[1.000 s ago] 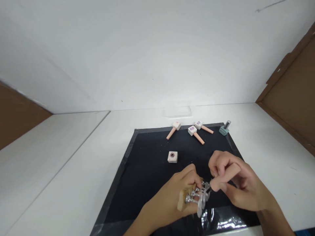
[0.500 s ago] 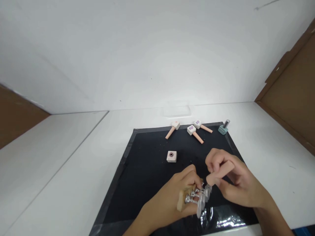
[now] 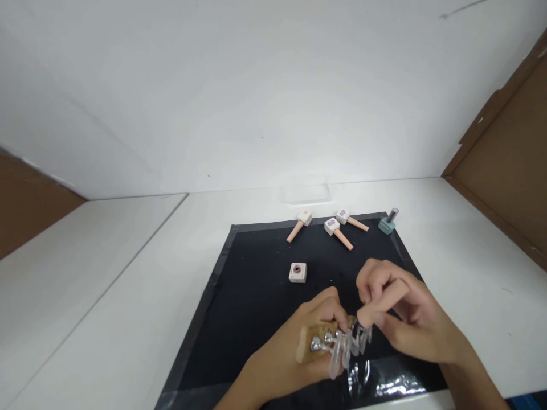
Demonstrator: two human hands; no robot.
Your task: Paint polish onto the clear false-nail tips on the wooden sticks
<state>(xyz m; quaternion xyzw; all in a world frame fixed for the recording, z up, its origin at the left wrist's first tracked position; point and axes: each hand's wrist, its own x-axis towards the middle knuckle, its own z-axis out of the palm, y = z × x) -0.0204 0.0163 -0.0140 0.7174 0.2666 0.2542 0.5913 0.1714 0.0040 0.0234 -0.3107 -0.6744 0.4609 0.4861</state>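
My left hand [image 3: 299, 347] grips a wooden nail tip stand [image 3: 308, 340] with metal posts. Several clear nail tips [image 3: 337, 356] stick out from the posts toward the right. Between the thumb and fingers of my right hand [image 3: 410, 313] is a nail polish brush, held by its pink cap [image 3: 387, 302]. The cap's lower end is right by the far nail tips; the bristles are hidden from me. Beyond my left hand an uncapped white polish bottle [image 3: 298, 273] stands upright with its dark neck showing.
Three capped white polish bottles with pink handles, such as this bottle [image 3: 332, 226], lie at the mat's back. A teal bottle [image 3: 387, 226] with a grey cap sits at the back right corner of the black mat [image 3: 252, 273]. Behind is a clear tray [image 3: 306, 195].
My left hand has turned the nail tip stand, so more of its wooden face and posts shows and the tips have swung left. The right hand with the brush has barely shifted.
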